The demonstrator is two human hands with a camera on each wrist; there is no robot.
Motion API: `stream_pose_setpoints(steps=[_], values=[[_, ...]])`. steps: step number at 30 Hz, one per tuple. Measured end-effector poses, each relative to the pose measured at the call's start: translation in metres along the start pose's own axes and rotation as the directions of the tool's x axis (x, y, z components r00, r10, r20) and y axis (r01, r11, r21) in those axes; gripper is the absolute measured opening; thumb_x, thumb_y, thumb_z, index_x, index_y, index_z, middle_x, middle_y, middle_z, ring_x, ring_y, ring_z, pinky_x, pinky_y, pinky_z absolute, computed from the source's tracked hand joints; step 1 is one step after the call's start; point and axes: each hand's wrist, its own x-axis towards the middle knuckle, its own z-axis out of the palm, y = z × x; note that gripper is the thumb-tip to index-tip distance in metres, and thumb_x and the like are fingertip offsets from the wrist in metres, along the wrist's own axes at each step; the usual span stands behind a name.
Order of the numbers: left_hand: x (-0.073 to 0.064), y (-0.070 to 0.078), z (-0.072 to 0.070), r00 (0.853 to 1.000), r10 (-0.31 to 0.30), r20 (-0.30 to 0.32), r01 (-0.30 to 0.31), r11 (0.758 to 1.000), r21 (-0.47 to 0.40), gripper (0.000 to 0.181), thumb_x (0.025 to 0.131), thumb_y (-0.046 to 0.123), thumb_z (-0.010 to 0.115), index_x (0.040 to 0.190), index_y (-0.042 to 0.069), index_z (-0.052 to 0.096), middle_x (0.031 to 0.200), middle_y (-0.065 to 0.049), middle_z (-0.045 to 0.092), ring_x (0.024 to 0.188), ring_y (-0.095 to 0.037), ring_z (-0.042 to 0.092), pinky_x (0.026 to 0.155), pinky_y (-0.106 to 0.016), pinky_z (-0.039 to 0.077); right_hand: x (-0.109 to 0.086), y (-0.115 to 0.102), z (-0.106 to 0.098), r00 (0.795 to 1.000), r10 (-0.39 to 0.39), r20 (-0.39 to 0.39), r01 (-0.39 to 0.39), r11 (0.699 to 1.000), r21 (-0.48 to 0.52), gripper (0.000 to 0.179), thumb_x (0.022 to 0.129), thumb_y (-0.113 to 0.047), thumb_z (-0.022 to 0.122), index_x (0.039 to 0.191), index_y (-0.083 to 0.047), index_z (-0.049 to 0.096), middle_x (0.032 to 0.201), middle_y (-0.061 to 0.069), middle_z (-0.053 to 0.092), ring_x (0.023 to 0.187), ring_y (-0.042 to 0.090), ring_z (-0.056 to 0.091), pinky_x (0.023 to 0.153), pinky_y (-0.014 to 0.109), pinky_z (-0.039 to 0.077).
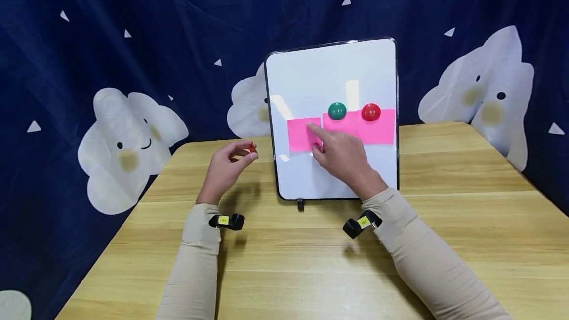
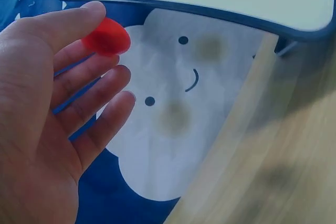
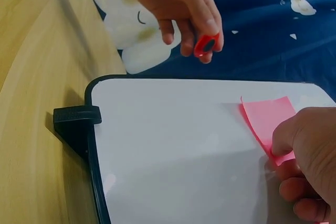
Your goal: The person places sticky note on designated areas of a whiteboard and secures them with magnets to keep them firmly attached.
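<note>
My left hand [image 1: 224, 167] pinches a small red round magnet [image 2: 107, 38] between thumb and index finger, in the air left of the whiteboard [image 1: 329, 73]. In the right wrist view the dark back of this magnet [image 3: 206, 44] shows. With its index finger extended, my right hand [image 1: 344, 157] presses a pink sticky note [image 1: 298, 135] against the board's left part. The thumb lies by the note's lower edge, and the other fingers are curled. Right of it, more pink paper [image 1: 378, 132] sits under a green magnet [image 1: 337, 111] and a red magnet [image 1: 371, 112], partly covered by my right hand.
The black-framed whiteboard stands upright on the wooden table [image 1: 284, 260], with a black foot [image 1: 301, 205] at its lower edge. Behind hangs a dark blue curtain [image 1: 200, 14] with white clouds. Each wrist wears a black camera mount [image 1: 227, 221].
</note>
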Motion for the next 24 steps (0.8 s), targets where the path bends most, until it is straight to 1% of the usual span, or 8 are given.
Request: stream_pose_setpoints(steps=[5, 8, 11, 12, 15, 18, 21, 24], values=[[-0.001, 0.011, 0.001, 1.000, -0.009, 0.002, 0.009, 0.999, -0.039, 0.037, 0.095, 0.030, 0.072, 0.126, 0.011, 0.068, 0.115, -0.005, 0.069, 0.103, -0.019, 0.063, 0.084, -0.032, 0.049, 0.000, 0.000, 0.000, 1.000, 0.003, 0.007, -0.003, 1.000, -0.002, 0.049, 0.090, -0.015, 0.070, 0.138, -0.016, 0.062, 0.055, -0.003, 0.047, 0.047, 0.015, 0.042, 0.044, 0.029, 0.033], [-0.002, 0.027, 0.002, 1.000, -0.004, 0.006, 0.005, 0.999, -0.039, 0.034, 0.095, 0.024, 0.071, 0.125, 0.007, 0.068, 0.114, -0.006, 0.070, 0.102, -0.021, 0.064, 0.083, -0.031, 0.049, 0.000, -0.001, 0.000, 1.000, -0.001, 0.004, 0.001, 1.000, 0.003, 0.049, 0.090, -0.015, 0.070, 0.138, -0.015, 0.061, 0.055, -0.003, 0.046, 0.047, 0.015, 0.041, 0.044, 0.029, 0.033], [-0.003, 0.041, 0.006, 1.000, 0.017, 0.016, -0.017, 0.999, -0.041, 0.032, 0.096, 0.020, 0.070, 0.123, 0.004, 0.068, 0.113, -0.009, 0.070, 0.100, -0.022, 0.064, 0.082, -0.029, 0.049, 0.000, 0.000, 0.000, 1.000, -0.007, -0.009, 0.007, 1.000, 0.006, 0.049, 0.089, -0.014, 0.071, 0.137, -0.013, 0.061, 0.054, -0.002, 0.046, 0.046, 0.015, 0.041, 0.044, 0.029, 0.033], [-0.002, 0.042, 0.008, 1.000, 0.025, 0.018, -0.024, 0.999, -0.047, 0.032, 0.096, 0.019, 0.070, 0.124, 0.003, 0.067, 0.113, -0.009, 0.070, 0.099, -0.021, 0.064, 0.081, -0.028, 0.049, 0.000, 0.000, 0.000, 1.000, -0.009, -0.012, 0.009, 1.000, 0.007, 0.049, 0.089, -0.013, 0.071, 0.137, -0.013, 0.061, 0.054, -0.002, 0.046, 0.046, 0.015, 0.041, 0.044, 0.029, 0.033], [0.004, 0.037, 0.014, 0.999, 0.045, 0.007, -0.045, 0.997, -0.067, 0.031, 0.096, 0.020, 0.071, 0.123, 0.006, 0.068, 0.110, -0.008, 0.071, 0.097, -0.021, 0.065, 0.079, -0.027, 0.049, 0.000, 0.000, 0.000, 1.000, -0.012, -0.014, 0.012, 1.000, 0.010, 0.049, 0.089, -0.013, 0.071, 0.137, -0.013, 0.061, 0.054, -0.002, 0.046, 0.046, 0.015, 0.041, 0.044, 0.030, 0.033], [0.011, 0.027, 0.020, 0.997, 0.070, -0.015, -0.071, 0.994, -0.081, 0.032, 0.094, 0.025, 0.072, 0.123, 0.010, 0.069, 0.108, -0.004, 0.072, 0.095, -0.019, 0.065, 0.077, -0.028, 0.049, 0.000, -0.001, 0.001, 1.000, -0.014, -0.006, 0.014, 1.000, 0.011, 0.049, 0.089, -0.014, 0.070, 0.138, -0.013, 0.061, 0.054, -0.002, 0.046, 0.046, 0.014, 0.041, 0.045, 0.029, 0.033], [0.014, 0.025, 0.026, 0.994, 0.104, -0.028, -0.106, 0.992, -0.073, 0.034, 0.093, 0.032, 0.074, 0.122, 0.013, 0.071, 0.108, -0.001, 0.071, 0.094, -0.016, 0.064, 0.077, -0.031, 0.050, 0.000, -0.001, 0.003, 1.000, -0.013, -0.004, 0.013, 1.000, 0.007, 0.049, 0.089, -0.014, 0.070, 0.138, -0.013, 0.061, 0.054, -0.002, 0.045, 0.046, 0.014, 0.041, 0.044, 0.029, 0.033], [0.016, 0.027, 0.031, 0.990, 0.134, -0.031, -0.136, 0.989, -0.058, 0.035, 0.092, 0.035, 0.075, 0.120, 0.015, 0.071, 0.108, 0.002, 0.070, 0.093, -0.014, 0.064, 0.078, -0.034, 0.052, 0.000, 0.000, 0.003, 1.000, -0.015, -0.007, 0.015, 1.000, 0.002, 0.048, 0.089, -0.013, 0.070, 0.137, -0.013, 0.062, 0.053, -0.003, 0.044, 0.046, 0.015, 0.040, 0.043, 0.029, 0.032]])
